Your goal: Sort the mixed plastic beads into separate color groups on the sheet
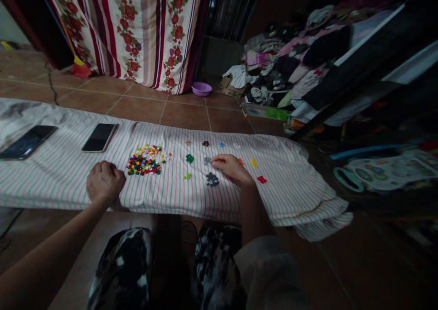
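Observation:
My right hand [231, 166] reaches over the striped cloth, thumb and fingertips pinched together beside a small light grey pile of pieces [207, 160]. Whatever lies between those fingertips is too small to make out. My left hand [104, 181] rests on the cloth with its fingers curled under, left of a large heap of mixed coloured pieces [143, 162]. Around my right hand lie small single-colour groups: dark grey pieces [212, 179], green pieces [189, 158], lime pieces [187, 176], brown pieces [205, 143], yellow pieces [253, 162] and red pieces [262, 179].
Two phones lie on the left of the striped cloth [178, 196]: a smaller phone [100, 137] and a larger dark device [27, 142]. Beyond, a purple basin [201, 89] stands on the tiled floor by a floral curtain [150, 36]. Clothes [284, 64] are heaped at the back right.

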Available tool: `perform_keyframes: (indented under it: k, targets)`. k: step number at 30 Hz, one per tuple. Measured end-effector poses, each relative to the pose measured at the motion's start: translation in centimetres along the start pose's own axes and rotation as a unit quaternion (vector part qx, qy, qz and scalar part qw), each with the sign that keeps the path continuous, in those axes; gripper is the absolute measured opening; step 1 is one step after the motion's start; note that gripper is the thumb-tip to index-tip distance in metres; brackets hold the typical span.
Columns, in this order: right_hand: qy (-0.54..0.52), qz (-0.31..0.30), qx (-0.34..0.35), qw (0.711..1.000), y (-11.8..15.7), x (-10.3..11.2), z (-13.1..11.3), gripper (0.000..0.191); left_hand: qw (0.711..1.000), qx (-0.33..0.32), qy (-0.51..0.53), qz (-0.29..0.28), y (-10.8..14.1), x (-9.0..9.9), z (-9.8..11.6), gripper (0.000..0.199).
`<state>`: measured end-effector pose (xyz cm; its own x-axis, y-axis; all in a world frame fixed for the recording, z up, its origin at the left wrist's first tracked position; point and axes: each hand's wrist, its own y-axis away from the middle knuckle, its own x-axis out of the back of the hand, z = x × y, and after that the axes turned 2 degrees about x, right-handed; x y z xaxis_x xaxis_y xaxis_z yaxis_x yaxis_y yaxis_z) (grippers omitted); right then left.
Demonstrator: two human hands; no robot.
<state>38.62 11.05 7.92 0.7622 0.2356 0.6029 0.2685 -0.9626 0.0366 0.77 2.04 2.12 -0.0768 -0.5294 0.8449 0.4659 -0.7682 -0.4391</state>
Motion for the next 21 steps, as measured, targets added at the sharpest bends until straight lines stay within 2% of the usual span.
perform_keyframes:
  k: [4, 9, 21]
  targets:
    - [0.104, -0.021, 0.003, 0.994, 1.0, 0.5, 0.1, 0.023, 1.000, 0.010, -0.006, -0.004, 0.0, 0.0, 0.0, 0.013]
    - [0.187, -0.061, 0.006, 0.980, 1.0, -0.2, 0.1, 0.028, 1.000, 0.023, -0.011, -0.010, 0.0, -0.4, -0.3, 0.010]
    - [0.192, -0.104, 0.008, 0.976, 0.6, -0.8, 1.1, 0.030, 1.000, 0.026, 0.002, -0.015, 0.0, -0.2, -0.1, 0.012]
